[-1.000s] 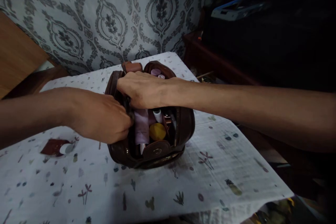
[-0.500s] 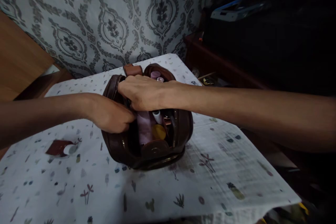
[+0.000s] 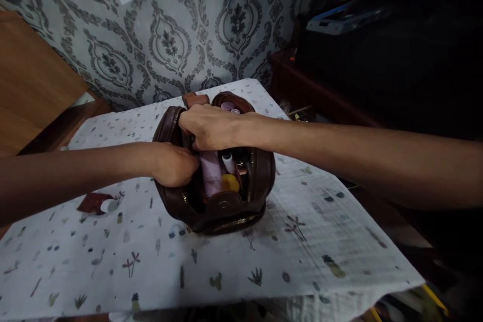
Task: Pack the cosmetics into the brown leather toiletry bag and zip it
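Note:
A brown bag [image 3: 215, 224] stands unzipped on the table, its top spread wide. My left hand [image 3: 176, 165] dips into its left side with fingers curled; the fingertips are hidden inside. My right hand [image 3: 211, 127] reaches across the bag to the far left of the opening, fingers bent closed, their tips also out of sight. What either hand grips cannot be made out. Between the bag's walls sit a pink tube [image 3: 211, 173], a white-capped tube [image 3: 228, 163] and a round yellow item [image 3: 230, 182]. Pink-topped containers [image 3: 227, 106] show in the far compartment.
A dark red packet with a white round part [image 3: 96, 204] lies left of the bag on the patterned tablecloth [image 3: 226, 282]. Damask wallpaper [image 3: 169, 45] rises behind the table. Dark furniture [image 3: 320, 90] borders the right side, a wooden panel [image 3: 33, 80] the left.
The view has shifted slightly, so the bag and table appear moved right. My left hand has turned a little and sits further into the bag. My right hand stays at the opening's far left.

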`<action>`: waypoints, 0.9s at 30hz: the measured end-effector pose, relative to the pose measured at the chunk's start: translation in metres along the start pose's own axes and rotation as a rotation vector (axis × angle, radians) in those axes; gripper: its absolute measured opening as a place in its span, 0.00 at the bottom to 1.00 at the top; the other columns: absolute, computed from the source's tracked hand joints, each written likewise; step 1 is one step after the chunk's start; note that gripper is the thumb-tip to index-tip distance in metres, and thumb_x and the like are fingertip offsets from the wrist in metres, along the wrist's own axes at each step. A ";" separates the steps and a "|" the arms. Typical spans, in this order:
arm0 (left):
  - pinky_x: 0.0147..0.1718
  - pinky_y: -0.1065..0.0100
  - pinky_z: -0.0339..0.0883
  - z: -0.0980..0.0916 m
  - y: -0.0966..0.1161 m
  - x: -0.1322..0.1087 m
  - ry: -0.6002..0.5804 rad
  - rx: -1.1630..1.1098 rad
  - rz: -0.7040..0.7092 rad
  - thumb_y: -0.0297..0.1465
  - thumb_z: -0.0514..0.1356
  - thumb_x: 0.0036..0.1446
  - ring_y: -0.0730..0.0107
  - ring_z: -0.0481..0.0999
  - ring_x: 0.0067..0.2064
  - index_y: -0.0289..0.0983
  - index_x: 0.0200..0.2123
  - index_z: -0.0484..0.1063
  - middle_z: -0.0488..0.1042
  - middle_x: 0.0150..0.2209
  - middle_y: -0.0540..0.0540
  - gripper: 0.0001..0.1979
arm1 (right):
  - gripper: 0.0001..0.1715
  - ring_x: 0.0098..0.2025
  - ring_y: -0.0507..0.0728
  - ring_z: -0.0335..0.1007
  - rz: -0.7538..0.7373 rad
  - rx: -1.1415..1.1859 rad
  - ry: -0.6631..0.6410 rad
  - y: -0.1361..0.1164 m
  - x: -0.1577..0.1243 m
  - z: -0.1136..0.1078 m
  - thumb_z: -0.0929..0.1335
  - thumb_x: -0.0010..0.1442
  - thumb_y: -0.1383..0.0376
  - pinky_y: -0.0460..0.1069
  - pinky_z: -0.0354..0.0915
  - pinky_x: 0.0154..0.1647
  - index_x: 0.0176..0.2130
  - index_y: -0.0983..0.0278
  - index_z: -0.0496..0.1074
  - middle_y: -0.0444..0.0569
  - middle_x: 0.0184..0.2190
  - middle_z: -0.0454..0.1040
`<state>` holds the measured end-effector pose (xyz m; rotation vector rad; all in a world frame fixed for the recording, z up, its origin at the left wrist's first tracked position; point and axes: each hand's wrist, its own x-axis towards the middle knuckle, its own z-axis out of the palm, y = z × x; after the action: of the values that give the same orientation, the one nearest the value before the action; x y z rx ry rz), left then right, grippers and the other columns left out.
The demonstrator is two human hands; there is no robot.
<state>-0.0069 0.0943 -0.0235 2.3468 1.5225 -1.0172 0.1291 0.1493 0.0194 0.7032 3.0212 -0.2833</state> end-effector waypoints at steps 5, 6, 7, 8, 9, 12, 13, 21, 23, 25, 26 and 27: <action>0.42 0.62 0.74 -0.014 0.013 -0.009 -0.058 0.040 -0.105 0.32 0.58 0.60 0.53 0.82 0.46 0.34 0.42 0.78 0.83 0.45 0.36 0.11 | 0.14 0.40 0.59 0.76 -0.009 -0.012 0.003 0.003 0.003 0.002 0.71 0.58 0.73 0.48 0.62 0.35 0.45 0.68 0.78 0.54 0.40 0.79; 0.42 0.63 0.74 -0.018 0.014 -0.012 -0.054 0.050 -0.100 0.32 0.58 0.60 0.55 0.82 0.45 0.34 0.41 0.78 0.83 0.44 0.37 0.11 | 0.14 0.40 0.59 0.76 -0.013 -0.016 0.002 0.003 0.004 0.003 0.70 0.57 0.73 0.49 0.62 0.34 0.45 0.68 0.78 0.54 0.40 0.79; 0.42 0.64 0.73 -0.022 0.016 -0.014 -0.055 0.065 -0.093 0.32 0.57 0.61 0.56 0.82 0.45 0.35 0.41 0.78 0.83 0.44 0.37 0.11 | 0.14 0.40 0.59 0.76 -0.017 -0.019 0.006 0.004 0.005 0.005 0.70 0.57 0.74 0.49 0.62 0.35 0.45 0.69 0.78 0.54 0.39 0.79; 0.41 0.66 0.73 -0.026 0.018 -0.016 -0.066 0.079 -0.080 0.31 0.57 0.61 0.58 0.82 0.45 0.34 0.41 0.78 0.83 0.43 0.38 0.11 | 0.15 0.40 0.59 0.76 -0.021 -0.019 0.015 0.004 0.005 0.006 0.70 0.57 0.74 0.48 0.62 0.35 0.45 0.69 0.78 0.54 0.39 0.79; 0.40 0.67 0.73 -0.030 0.019 -0.018 -0.085 0.092 -0.067 0.31 0.56 0.62 0.59 0.82 0.44 0.34 0.42 0.79 0.83 0.44 0.38 0.12 | 0.15 0.40 0.59 0.76 -0.024 -0.017 0.026 0.004 0.006 0.007 0.69 0.56 0.74 0.48 0.63 0.36 0.45 0.69 0.78 0.54 0.38 0.79; 0.41 0.66 0.73 -0.040 0.024 -0.021 -0.169 0.115 -0.047 0.29 0.53 0.64 0.57 0.82 0.48 0.32 0.45 0.79 0.83 0.47 0.36 0.16 | 0.15 0.41 0.59 0.76 -0.019 -0.012 0.030 0.003 0.007 0.009 0.69 0.56 0.75 0.49 0.64 0.37 0.44 0.69 0.78 0.54 0.36 0.78; 0.43 0.66 0.73 -0.042 0.025 -0.021 -0.188 0.116 -0.043 0.29 0.53 0.65 0.56 0.82 0.50 0.32 0.46 0.80 0.82 0.49 0.36 0.16 | 0.15 0.41 0.60 0.76 -0.014 -0.012 0.025 0.003 0.007 0.010 0.69 0.56 0.75 0.49 0.64 0.37 0.44 0.69 0.78 0.54 0.36 0.78; 0.46 0.63 0.73 -0.036 0.021 -0.012 -0.208 0.085 -0.049 0.29 0.53 0.65 0.55 0.81 0.51 0.33 0.45 0.80 0.82 0.50 0.36 0.16 | 0.16 0.43 0.61 0.76 0.007 -0.031 0.021 0.001 0.003 0.008 0.68 0.56 0.77 0.49 0.64 0.37 0.45 0.67 0.77 0.56 0.43 0.78; 0.44 0.65 0.73 -0.031 0.017 -0.009 -0.184 0.079 -0.043 0.29 0.54 0.64 0.56 0.81 0.50 0.34 0.43 0.80 0.82 0.49 0.37 0.14 | 0.17 0.43 0.60 0.76 0.002 -0.018 0.031 0.001 0.004 0.009 0.69 0.56 0.77 0.49 0.64 0.37 0.45 0.67 0.77 0.56 0.42 0.78; 0.42 0.67 0.72 -0.027 0.013 -0.008 -0.135 0.083 -0.052 0.28 0.56 0.63 0.57 0.81 0.49 0.35 0.43 0.80 0.83 0.48 0.38 0.12 | 0.17 0.42 0.60 0.76 -0.011 -0.007 0.033 0.001 0.005 0.009 0.69 0.55 0.77 0.49 0.64 0.37 0.44 0.67 0.78 0.55 0.40 0.78; 0.42 0.67 0.72 -0.026 0.012 -0.008 -0.109 0.089 -0.061 0.28 0.57 0.62 0.58 0.81 0.49 0.35 0.44 0.80 0.82 0.49 0.39 0.12 | 0.17 0.41 0.60 0.76 -0.015 -0.007 0.029 0.001 0.006 0.009 0.69 0.55 0.78 0.49 0.64 0.37 0.44 0.67 0.78 0.55 0.39 0.79; 0.42 0.68 0.72 -0.026 0.011 -0.009 -0.087 0.090 -0.065 0.27 0.57 0.61 0.59 0.81 0.49 0.35 0.45 0.79 0.82 0.49 0.40 0.13 | 0.18 0.41 0.60 0.76 -0.017 -0.010 0.024 0.001 0.007 0.009 0.68 0.54 0.78 0.49 0.64 0.37 0.44 0.68 0.78 0.55 0.39 0.79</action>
<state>0.0125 0.0950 -0.0010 2.2920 1.5608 -1.2107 0.1235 0.1518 0.0102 0.6851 3.0508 -0.2614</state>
